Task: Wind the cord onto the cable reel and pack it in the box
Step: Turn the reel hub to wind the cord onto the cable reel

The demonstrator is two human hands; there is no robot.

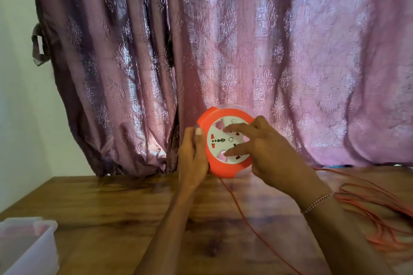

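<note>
Left hand (192, 158) grips cable reel (220, 169) rim; right hand (266, 152) fingers on face.

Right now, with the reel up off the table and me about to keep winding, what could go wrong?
1. The loose cord lies in overlapping loops on the table's right side; it may knot or snag as it feeds in.
2. The cable reel is held in the air only by the left hand at its rim, while the right hand's fingers sit on the white face; it could slip.
3. The box sits at the near left edge and could be nudged off.
</note>
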